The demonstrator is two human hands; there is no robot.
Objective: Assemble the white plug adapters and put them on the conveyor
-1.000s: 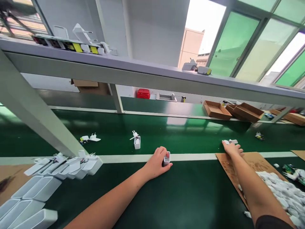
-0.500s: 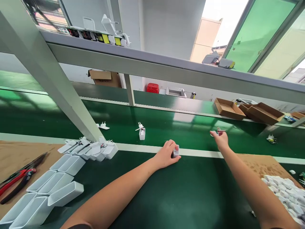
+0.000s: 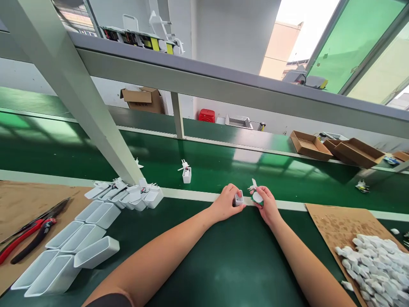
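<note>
My left hand (image 3: 226,202) is closed around a small white plastic housing (image 3: 239,197), its open end facing up, at the pale edge of the green belt. Just to the right, my right hand (image 3: 267,205) pinches a green circuit board (image 3: 256,198) with a white round part on it and a white plug piece sticking up. The two hands are close together, with a small gap between the housing and the board. Beyond them on the belt stands another white housing (image 3: 187,175) with a plug piece (image 3: 184,164) at its top.
White open housings (image 3: 83,237) line up at left, near several filled ones (image 3: 150,197). Red-and-black pliers (image 3: 35,232) lie on cardboard. A pile of white pieces (image 3: 378,264) covers cardboard at right. A slanted post (image 3: 96,119) rises at left; another board assembly (image 3: 362,186) lies far right.
My right hand has moved left from over the belt, bringing the circuit board beside the housing. My left hand keeps its hold on the housing. The view has shifted slightly.
</note>
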